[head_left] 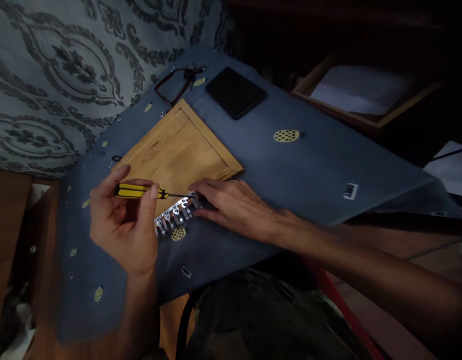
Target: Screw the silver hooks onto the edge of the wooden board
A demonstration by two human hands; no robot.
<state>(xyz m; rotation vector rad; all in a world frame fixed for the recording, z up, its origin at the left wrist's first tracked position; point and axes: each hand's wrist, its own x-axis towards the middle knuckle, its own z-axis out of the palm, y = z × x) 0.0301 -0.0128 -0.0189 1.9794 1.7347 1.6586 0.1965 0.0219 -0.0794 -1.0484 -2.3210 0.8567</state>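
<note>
Screwdriver (163, 194) with a yellow and black handle lies across the left hand (121, 230), which is closed on it, thumb on the near side of the handle; its thin shaft points right, and the tip reaches the right end of a metal hook strip (176, 215). That strip runs along the near edge of a wooden board (174, 157), its curved prongs directed toward the near side. The right hand (238, 205) comes in from the right and grips the right end of the strip, fingers on the far side and thumb on the near side, just beside the screwdriver's tip. Whether the tip sits in a screw is too small to tell. The board lies tilted to the view on a bench covered by a blue cloth (309, 170) printed with pineapples. Beyond the board's far corner are dark-rimmed glasses (189, 75), and to their right a flat black tablet (236, 92). A patterned curtain (73, 65) hangs at the far left.
</note>
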